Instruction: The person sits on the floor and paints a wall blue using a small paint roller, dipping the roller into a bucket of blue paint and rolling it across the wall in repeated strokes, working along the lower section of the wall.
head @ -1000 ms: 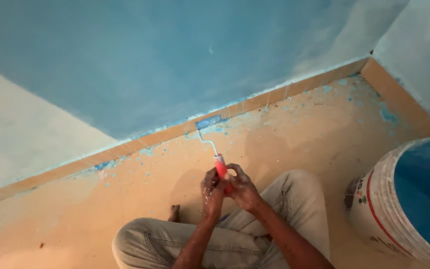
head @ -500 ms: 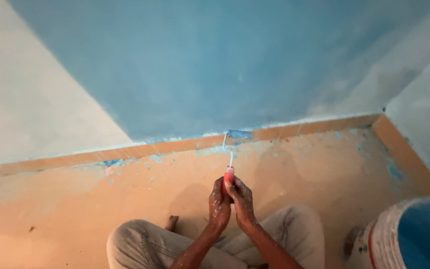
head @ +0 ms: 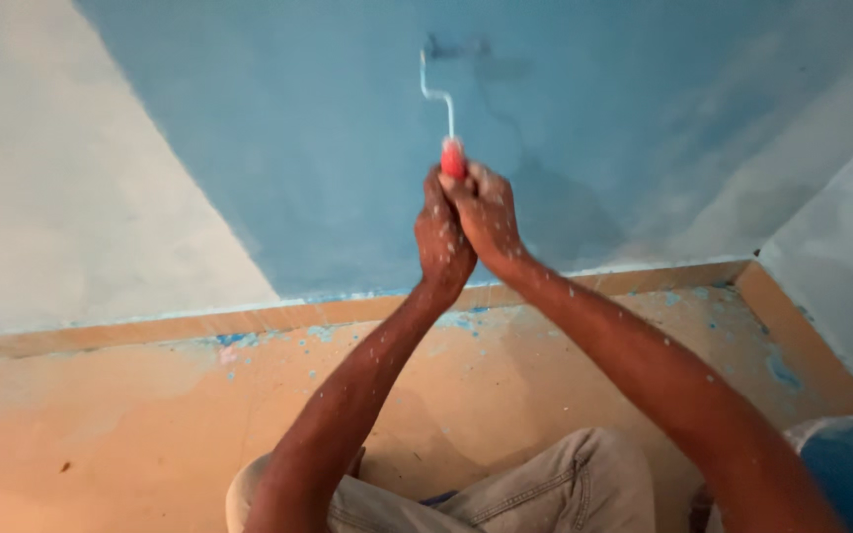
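Left hand [head: 443, 242] and right hand [head: 487, 215] both clenched on the red plastic grip of a thin bent-wire paint roller [head: 443, 112], roller end on the blue-painted plaster wall [head: 328, 128]. Wall's unpainted part is pale, chalky. Orange floor [head: 130, 415] speckled with blue paint drips.

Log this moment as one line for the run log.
left hand + right hand: grip red roller handle | roller: against blue wall | paint bucket: lower right
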